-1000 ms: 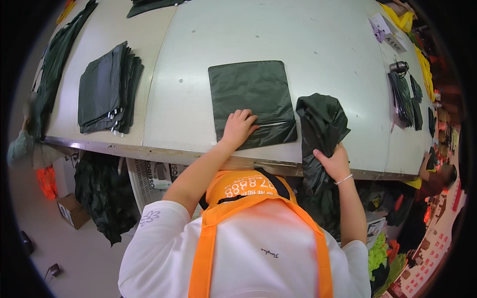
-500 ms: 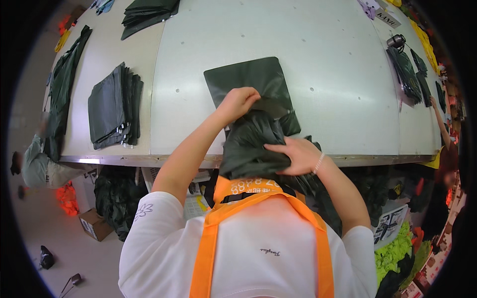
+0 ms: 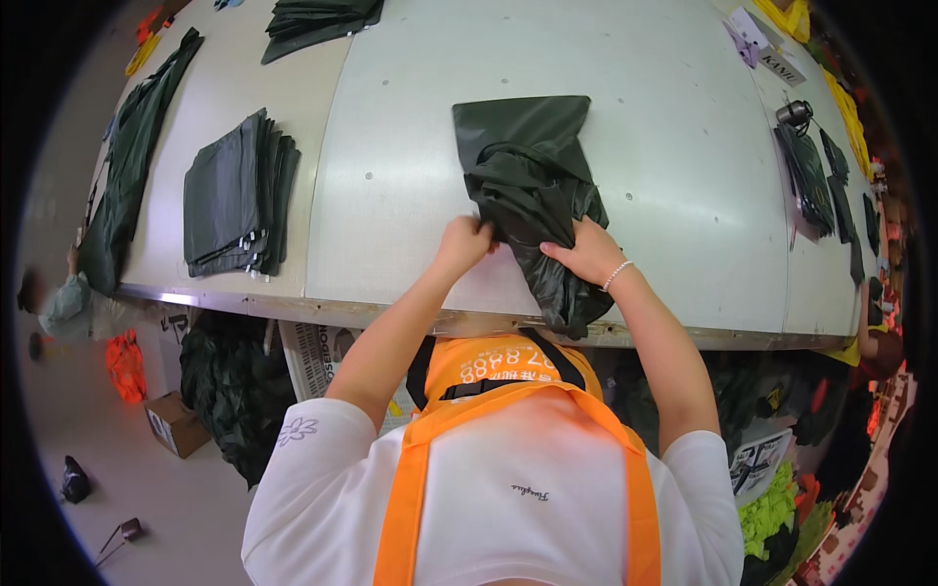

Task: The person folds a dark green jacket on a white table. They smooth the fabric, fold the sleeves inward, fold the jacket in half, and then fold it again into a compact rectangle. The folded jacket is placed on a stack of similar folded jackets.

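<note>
A dark green, slick piece of fabric (image 3: 532,186) lies on the table in front of me. Its far part is flat with straight edges, while the nearer part is bunched and folded over, trailing to the table's near edge. My left hand (image 3: 465,244) is closed at the bunch's left side, its fingertips pinching the fabric's edge. On the right side, my right hand (image 3: 588,254) grips the bunched cloth, thumb on the near side and fingers partly hidden in the folds. What exact garment or bag this is, I cannot tell.
Left on the pale table (image 3: 391,127) stands a stack of folded dark green pieces (image 3: 230,200); another stack (image 3: 318,24) lies farther back. A long dark cloth (image 3: 137,166) drapes the left edge. At right are a cup (image 3: 794,114) and dark packets (image 3: 806,176). People sit at both sides.
The bunched fabric has moved off my lap onto the table, over the flat part. My left hand has come down and nearer to the bunch's left edge; my right hand has closed on the cloth.
</note>
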`<state>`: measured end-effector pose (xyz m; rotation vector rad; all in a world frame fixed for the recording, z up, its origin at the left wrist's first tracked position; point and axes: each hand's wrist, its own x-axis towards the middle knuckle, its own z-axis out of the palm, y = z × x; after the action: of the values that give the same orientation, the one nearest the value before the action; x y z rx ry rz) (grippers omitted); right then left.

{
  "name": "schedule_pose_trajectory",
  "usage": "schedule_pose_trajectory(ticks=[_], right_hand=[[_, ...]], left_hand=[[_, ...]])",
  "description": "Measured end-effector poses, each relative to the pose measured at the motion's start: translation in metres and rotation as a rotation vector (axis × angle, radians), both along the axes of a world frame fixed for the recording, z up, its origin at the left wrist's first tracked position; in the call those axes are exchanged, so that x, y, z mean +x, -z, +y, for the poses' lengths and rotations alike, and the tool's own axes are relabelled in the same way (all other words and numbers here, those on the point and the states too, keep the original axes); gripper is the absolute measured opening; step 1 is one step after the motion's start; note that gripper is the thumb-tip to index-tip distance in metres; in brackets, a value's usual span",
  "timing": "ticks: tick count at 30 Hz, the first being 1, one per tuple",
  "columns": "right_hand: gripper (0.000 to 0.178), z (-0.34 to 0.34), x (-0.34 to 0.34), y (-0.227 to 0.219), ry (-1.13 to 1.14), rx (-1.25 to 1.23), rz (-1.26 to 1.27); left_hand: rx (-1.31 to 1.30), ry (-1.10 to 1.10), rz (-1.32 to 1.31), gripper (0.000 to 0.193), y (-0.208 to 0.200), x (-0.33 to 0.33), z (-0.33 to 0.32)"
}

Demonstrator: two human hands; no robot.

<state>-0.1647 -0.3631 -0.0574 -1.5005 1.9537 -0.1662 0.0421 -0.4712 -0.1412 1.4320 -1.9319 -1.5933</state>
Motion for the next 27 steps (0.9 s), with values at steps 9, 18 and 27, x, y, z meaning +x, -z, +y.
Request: schedule_pose_trajectory(ticks=[9, 18, 27], right_hand=[[0.043, -0.019, 0.011, -0.017, 0.034, -0.016, 0.226], [0.046, -0.003, 0.043, -0.023, -0.255, -0.08, 0.428], [0.024, 0.014, 0.033, 0.043, -0.131, -0.185, 0.383]], left_hand=[[-0.833, 0.563, 0.132, 0.013, -0.07, -0.026, 0.066], [-1.084, 0.296, -0.098, 0.027, -0.109, -0.08, -0.01], [-1.147, 0.793, -0.01, 0.009, -0.106, -0.088, 0.065]])
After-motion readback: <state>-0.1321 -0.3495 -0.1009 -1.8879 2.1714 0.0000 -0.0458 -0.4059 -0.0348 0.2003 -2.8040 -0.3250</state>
